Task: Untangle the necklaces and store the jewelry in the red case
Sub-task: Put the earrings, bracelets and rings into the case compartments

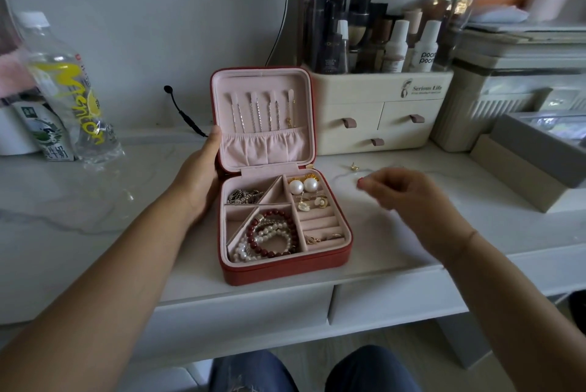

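Observation:
The red case lies open in the middle of the white table, its pink lid upright with several thin chains hung inside. Its compartments hold pearl earrings, red and pearl bead bracelets and a silver piece. My left hand grips the case's left side at the hinge, thumb on the lid's edge. Right of the case, my right hand is blurred, its curled fingertips pinching a thin necklace chain with a small gold pendant on the table.
A cream cosmetics organizer with drawers stands right behind the case. A plastic bottle and a carton stand at the far left, grey and beige boxes at the right. A black cable lies behind my left hand.

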Motion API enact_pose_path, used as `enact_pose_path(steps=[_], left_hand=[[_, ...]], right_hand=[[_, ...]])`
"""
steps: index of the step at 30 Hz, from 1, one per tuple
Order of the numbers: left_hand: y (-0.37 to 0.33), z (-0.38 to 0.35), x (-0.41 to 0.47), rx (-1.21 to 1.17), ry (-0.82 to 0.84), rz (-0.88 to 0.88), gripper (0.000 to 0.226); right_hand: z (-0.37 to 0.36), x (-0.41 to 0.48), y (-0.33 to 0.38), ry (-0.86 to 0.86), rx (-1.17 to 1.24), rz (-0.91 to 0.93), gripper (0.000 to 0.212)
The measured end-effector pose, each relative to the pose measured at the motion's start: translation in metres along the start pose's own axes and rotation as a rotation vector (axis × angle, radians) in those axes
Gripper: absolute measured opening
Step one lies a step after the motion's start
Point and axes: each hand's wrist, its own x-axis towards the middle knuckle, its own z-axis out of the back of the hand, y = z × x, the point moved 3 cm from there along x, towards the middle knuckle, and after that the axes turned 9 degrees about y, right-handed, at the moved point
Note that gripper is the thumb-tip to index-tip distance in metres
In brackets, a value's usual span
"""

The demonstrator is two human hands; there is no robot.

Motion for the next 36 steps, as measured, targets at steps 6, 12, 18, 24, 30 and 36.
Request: enact_pose_path(steps=[6, 12, 18, 24, 30, 36], left_hand=[[0.001, 0.000, 0.001, -0.007, 0.022, 0.008, 0.048], [0.000, -0.002, -0.002, -0.008, 0.016, 0.011, 0.048], [0.001, -0.001, 0.001, 0.004, 0.033, 0.012, 0.050], [0.003, 0.002, 0.003, -0.011, 0.020, 0.022, 0.051], [0.006, 0.006, 0.007, -0.002, 0.043, 0.018, 0.053], [0.008, 0.010, 0.012, -0.015, 0.051, 0.018, 0.056]], right_hand=[[0.043, 0.045, -0.016, -0.245, -0.293, 0.053, 0.008], [0.011, 0.078, -0.022, 0.029, -0.744, 0.096, 0.021], [0.006, 0.089, -0.019, 0.097, -0.879, 0.053, 0.019], [0.006, 0.100, -0.015, 0.135, -0.939, -0.019, 0.022], [0.001, 0.082, 0.001, 0.001, -0.896, 0.063, 0.012], [-0.025, 0.000, 0.046, 0.098, -0.101, 0.104, 0.004]])
